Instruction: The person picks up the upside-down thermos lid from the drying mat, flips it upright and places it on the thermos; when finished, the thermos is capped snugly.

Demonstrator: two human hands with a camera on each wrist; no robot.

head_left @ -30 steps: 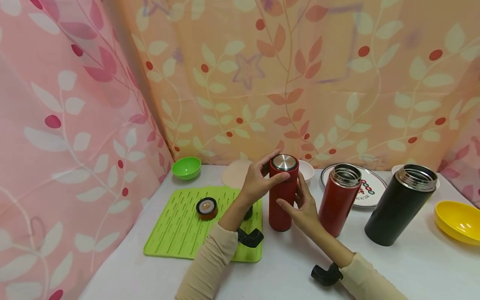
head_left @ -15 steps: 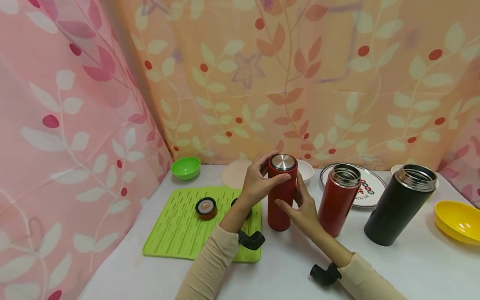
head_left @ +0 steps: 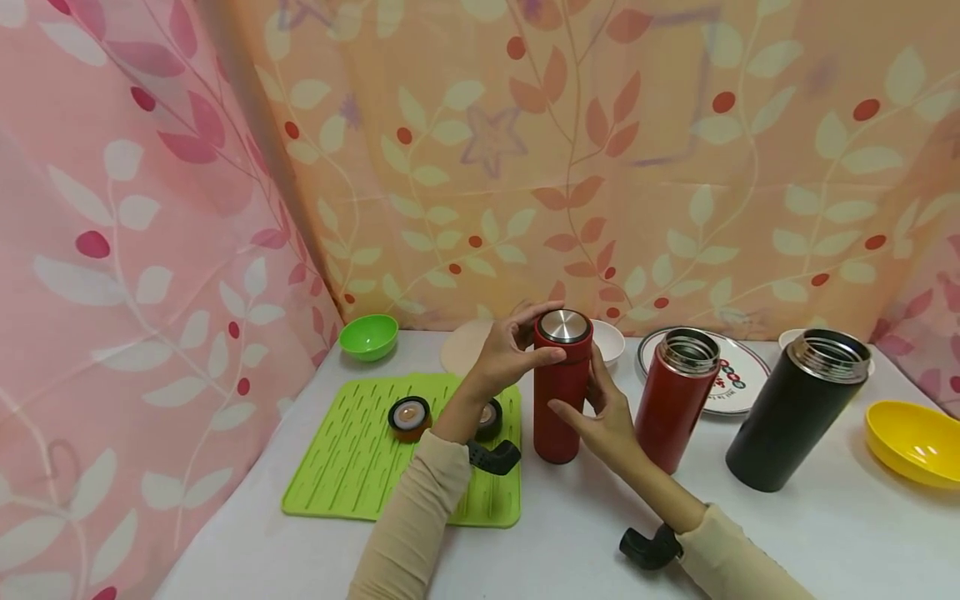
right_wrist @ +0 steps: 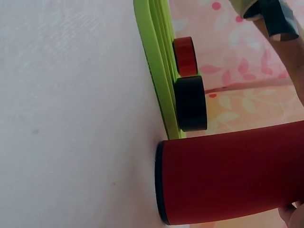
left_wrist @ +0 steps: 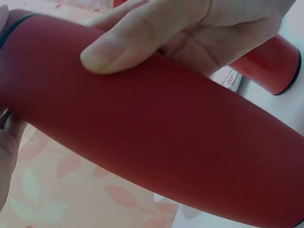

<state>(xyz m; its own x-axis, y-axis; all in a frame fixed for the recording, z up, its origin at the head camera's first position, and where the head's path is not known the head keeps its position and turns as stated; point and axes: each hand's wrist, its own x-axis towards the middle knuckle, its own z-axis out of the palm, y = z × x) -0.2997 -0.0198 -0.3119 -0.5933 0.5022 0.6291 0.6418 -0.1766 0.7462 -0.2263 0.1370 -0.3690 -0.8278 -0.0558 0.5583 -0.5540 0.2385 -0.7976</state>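
A red vacuum flask (head_left: 557, 408) stands upright on the white table, its lid (head_left: 564, 326) with a steel top in place. My left hand (head_left: 501, 354) grips the lid from the left, thumb at the front and fingers behind. Lower down, my right hand (head_left: 609, 410) holds the body from the right side. The left wrist view shows the right thumb (left_wrist: 107, 54) pressed along the red body. Seen from the right wrist, the flask's dark-rimmed base (right_wrist: 164, 183) meets the table.
On a green mat (head_left: 360, 467) to the left lie a red-sided cap (head_left: 409, 417) and a black cap (head_left: 489, 419). To the right stand an uncapped red flask (head_left: 677, 400) and an uncapped black flask (head_left: 797, 412). Bowls, green (head_left: 368, 337) and yellow (head_left: 911, 442), flank the table.
My left hand has turned slightly on the lid: its thumb slid left and the wrist rose, exposing more of the black cap. The right hand stays in place on the flask.
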